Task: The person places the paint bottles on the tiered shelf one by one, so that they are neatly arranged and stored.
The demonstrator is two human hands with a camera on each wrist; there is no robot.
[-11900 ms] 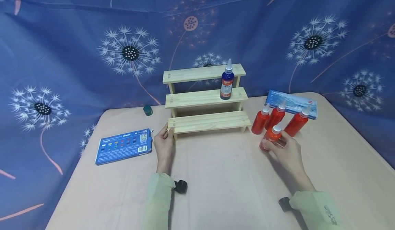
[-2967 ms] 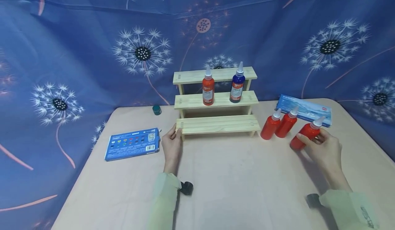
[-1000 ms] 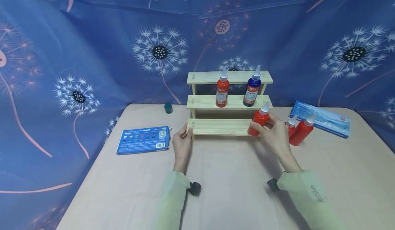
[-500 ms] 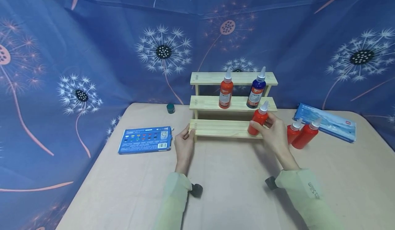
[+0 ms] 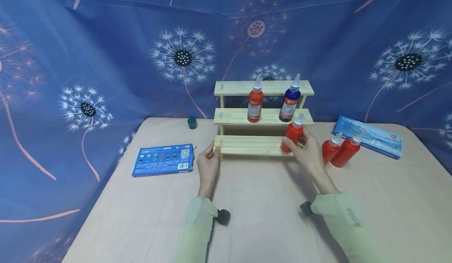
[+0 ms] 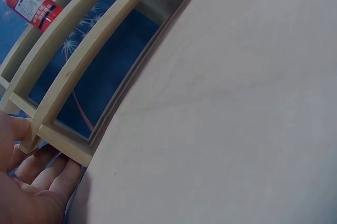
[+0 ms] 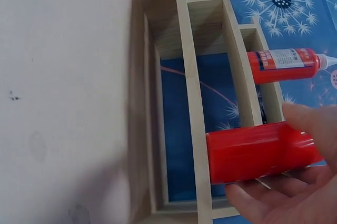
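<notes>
A three-step wooden shelf stand (image 5: 247, 145) stands at the back of the table. My left hand (image 5: 209, 168) grips the left end of its lowest step, thumb at the board's end and fingers below, as the left wrist view shows. My right hand (image 5: 310, 153) holds a red squeeze bottle (image 5: 292, 137) with a pale pointed cap, upright at the right part of the lowest step. In the right wrist view, the bottle's base is right at that board's edge. On the middle step stand a labelled red bottle (image 5: 255, 105) and a dark blue bottle (image 5: 289, 105).
Two more red bottles (image 5: 346, 152) stand right of the stand, partly behind my right hand. Behind them lies a light blue box (image 5: 369, 136). A blue paint box (image 5: 163, 160) lies at left, and a small dark green jar (image 5: 192, 123) sits behind it.
A red bottle has gone from the table to the middle step. Since then my right hand has carried another red bottle leftward to the lowest step. My left hand has kept its grip.
</notes>
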